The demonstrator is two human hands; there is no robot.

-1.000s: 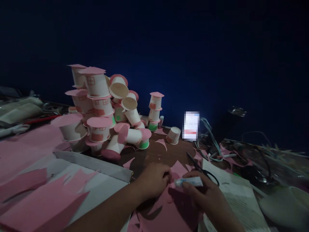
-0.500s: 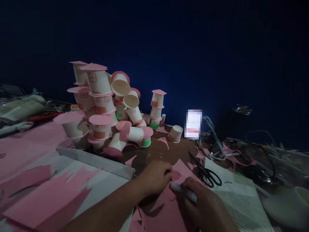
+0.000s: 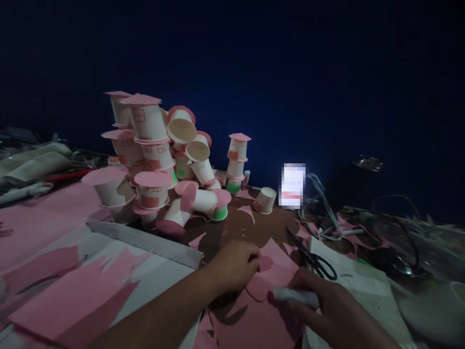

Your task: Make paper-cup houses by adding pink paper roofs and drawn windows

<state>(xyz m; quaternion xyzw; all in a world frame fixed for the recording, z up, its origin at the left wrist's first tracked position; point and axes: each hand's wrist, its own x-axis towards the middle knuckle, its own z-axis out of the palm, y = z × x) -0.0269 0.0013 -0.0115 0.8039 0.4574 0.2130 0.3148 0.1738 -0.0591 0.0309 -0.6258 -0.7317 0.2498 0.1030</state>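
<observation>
My left hand (image 3: 238, 266) rests on the pink paper (image 3: 261, 320), fingers curled in and pressed on a rounded pink piece (image 3: 259, 286) lying on the sheet. What lies under its fingertips is hidden. In my right hand (image 3: 323, 300) is a pale, thick marker (image 3: 296, 295), held sideways with its front end just over the sheet, to the right of the rounded piece. Black-handled scissors (image 3: 319, 264) lie just past my right hand, partly on a printed sheet (image 3: 358, 281).
Stacked paper cups (image 3: 148, 123) with pink paper roofs stand at the back left, some tipped. A small cup tower (image 3: 237, 165) and a lone cup (image 3: 265, 200) stand behind my hands. A shallow white box (image 3: 145, 245) holds pink paper. A lit screen (image 3: 292, 185) leans near cables.
My right hand has moved right and slightly down with the marker, away from the rounded piece's edge. My left hand has stayed in place.
</observation>
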